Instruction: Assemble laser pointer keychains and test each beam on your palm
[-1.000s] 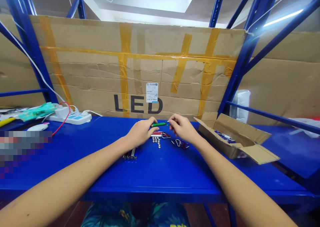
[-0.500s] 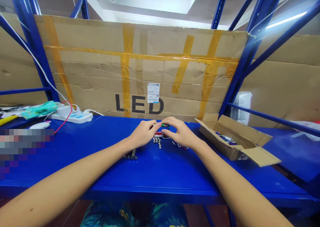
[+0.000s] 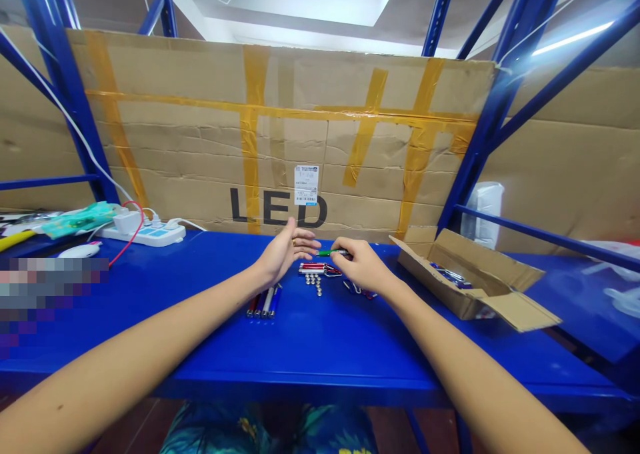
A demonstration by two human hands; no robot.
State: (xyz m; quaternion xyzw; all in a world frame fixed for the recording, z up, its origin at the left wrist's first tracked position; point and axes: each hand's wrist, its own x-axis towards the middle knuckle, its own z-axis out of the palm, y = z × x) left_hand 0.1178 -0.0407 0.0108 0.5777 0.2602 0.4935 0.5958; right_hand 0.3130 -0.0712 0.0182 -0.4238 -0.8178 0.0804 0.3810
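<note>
My right hand (image 3: 364, 262) is closed on a slim green pen-shaped tube (image 3: 326, 253), which points left from its fingers. Just left of the tube, my left hand (image 3: 286, 255) is held up with its fingers apart and nothing in it. Below the two hands lie red and silver tubes (image 3: 313, 268) with a wire-like loop at their right end. Several small silver button cells (image 3: 313, 281) are grouped in front of them. Under my left wrist, several more tubes (image 3: 264, 303) in red, silver and blue lie side by side.
An open cardboard box (image 3: 465, 284) with blue and metal items stands at right. Loops of cord or metal (image 3: 356, 289) lie below my right hand. A white power strip (image 3: 150, 233) sits at the back left. A large cardboard sheet (image 3: 200, 141) closes off the back of the blue table (image 3: 320, 347).
My left hand has come away from the green tube, moved left and opened. My right hand keeps hold of the tube, and the red and silver tubes show more.
</note>
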